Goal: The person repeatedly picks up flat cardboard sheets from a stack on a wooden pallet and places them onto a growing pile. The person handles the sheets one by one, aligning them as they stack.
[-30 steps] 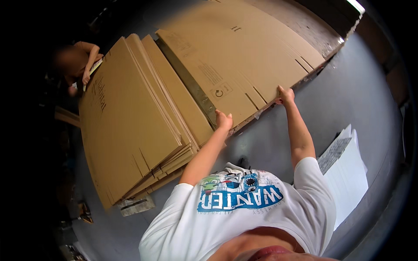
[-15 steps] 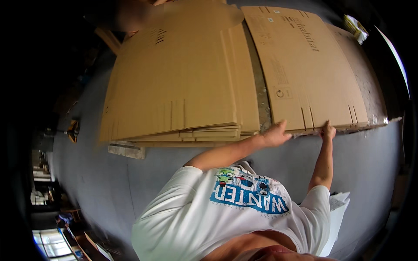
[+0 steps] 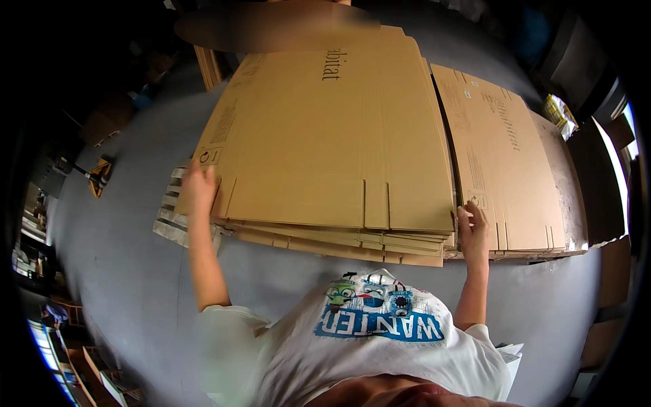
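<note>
Two stacks of flattened brown cardboard boxes lie side by side on the grey floor in front of me. The big left stack (image 3: 325, 149) has a wide top sheet (image 3: 339, 122). My left hand (image 3: 199, 188) grips that sheet's near left corner. At its near right corner my right hand (image 3: 472, 229) holds the edge, with the fingers reaching onto the narrower right stack (image 3: 505, 156). Both arms are spread wide across the sheet's front edge.
A wooden pallet (image 3: 169, 227) shows under the left stack. A yellow and black tool (image 3: 100, 175) lies on the floor at the left. Part of another person (image 3: 271, 24) is at the far end of the stacks. White sheets (image 3: 510, 353) lie at the lower right.
Both hands were on the right stack's front edge. Now they are spread apart on the left stack's top sheet, and my view has swung left so the left stack is in the middle.
</note>
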Demonstrator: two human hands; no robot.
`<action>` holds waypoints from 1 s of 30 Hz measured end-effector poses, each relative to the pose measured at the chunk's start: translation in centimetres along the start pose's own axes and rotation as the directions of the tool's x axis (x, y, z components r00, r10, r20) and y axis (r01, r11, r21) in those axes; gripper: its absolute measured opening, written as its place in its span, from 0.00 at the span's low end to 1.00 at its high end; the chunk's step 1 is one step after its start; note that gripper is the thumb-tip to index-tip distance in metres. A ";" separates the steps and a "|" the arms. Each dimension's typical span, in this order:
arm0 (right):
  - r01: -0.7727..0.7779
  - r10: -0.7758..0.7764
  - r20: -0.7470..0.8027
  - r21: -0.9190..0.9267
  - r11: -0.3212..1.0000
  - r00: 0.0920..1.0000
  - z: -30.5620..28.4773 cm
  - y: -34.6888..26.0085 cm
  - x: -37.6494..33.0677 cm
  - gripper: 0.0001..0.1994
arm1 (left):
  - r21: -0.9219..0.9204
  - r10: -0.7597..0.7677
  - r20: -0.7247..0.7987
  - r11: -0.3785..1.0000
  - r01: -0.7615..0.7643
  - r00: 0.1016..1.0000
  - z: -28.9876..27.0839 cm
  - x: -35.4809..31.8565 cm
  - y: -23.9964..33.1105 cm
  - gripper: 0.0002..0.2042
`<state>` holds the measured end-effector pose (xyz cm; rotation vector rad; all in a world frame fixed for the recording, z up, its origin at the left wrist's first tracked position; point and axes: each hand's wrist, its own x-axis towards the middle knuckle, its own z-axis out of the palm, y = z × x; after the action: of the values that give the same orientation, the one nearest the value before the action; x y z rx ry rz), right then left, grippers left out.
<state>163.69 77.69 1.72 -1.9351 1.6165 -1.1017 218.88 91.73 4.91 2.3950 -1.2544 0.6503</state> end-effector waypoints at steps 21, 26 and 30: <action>-0.360 0.311 0.180 0.475 0.803 0.933 4.5 -1.0 2.4 0.10 | 0.078 -0.411 0.091 0.911 0.405 0.907 5.4 -3.1 -12.1 0.19; -0.368 0.325 0.173 0.476 0.799 0.930 4.8 -0.9 2.3 0.13 | 0.057 -0.441 0.160 0.897 0.437 0.883 4.8 -2.8 -11.8 0.22; -0.389 0.322 0.220 0.570 0.724 0.921 4.1 -0.2 2.1 0.14 | 0.053 -0.405 0.107 0.915 0.401 0.908 5.6 -3.1 -12.2 0.21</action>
<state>167.02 74.97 -0.02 -1.1781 1.2820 -1.1436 228.79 97.53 -2.66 2.6359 -0.7490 0.4094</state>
